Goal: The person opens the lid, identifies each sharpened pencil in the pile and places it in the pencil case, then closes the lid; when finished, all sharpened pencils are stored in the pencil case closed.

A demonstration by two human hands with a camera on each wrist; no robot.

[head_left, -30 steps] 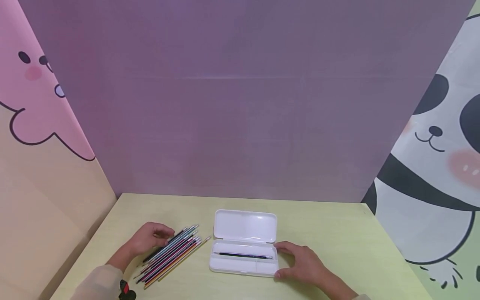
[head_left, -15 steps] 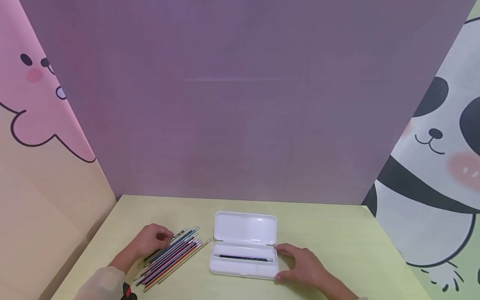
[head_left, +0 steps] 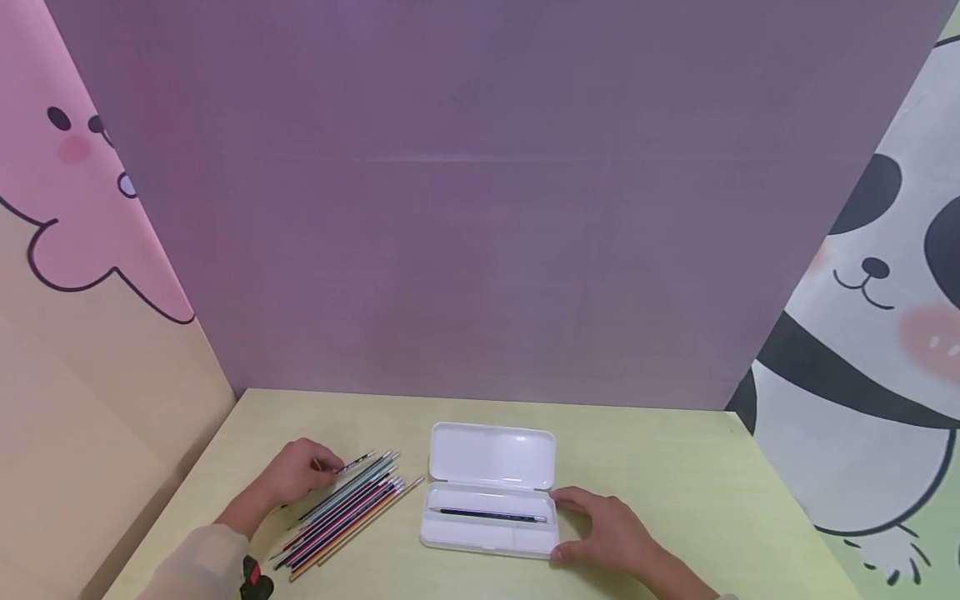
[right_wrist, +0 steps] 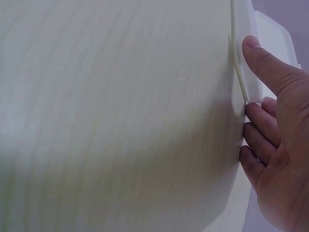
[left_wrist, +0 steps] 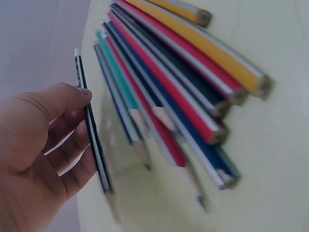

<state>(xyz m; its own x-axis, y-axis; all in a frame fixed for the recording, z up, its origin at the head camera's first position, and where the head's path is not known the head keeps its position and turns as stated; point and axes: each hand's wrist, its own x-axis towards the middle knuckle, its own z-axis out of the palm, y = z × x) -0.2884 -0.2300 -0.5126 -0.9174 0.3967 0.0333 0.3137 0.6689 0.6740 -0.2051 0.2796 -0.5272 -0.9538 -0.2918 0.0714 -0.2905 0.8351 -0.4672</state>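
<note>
Pencil (left_wrist: 91,130), dark striped, pinched between thumb and fingers of left hand (head_left: 296,473), lifted off left edge of pencil pile (head_left: 345,512), tip pointing back toward wrist. Grip sits mid-shaft, thin hold; likely risk: pencil slips or rotates, drops onto pile and scatters it. Right hand (head_left: 603,527) clasps right end of open white case (head_left: 487,508), thumb on rim, fingers curled at side. Case lies right of pinch, beyond pile; one pencil already inside.
</note>
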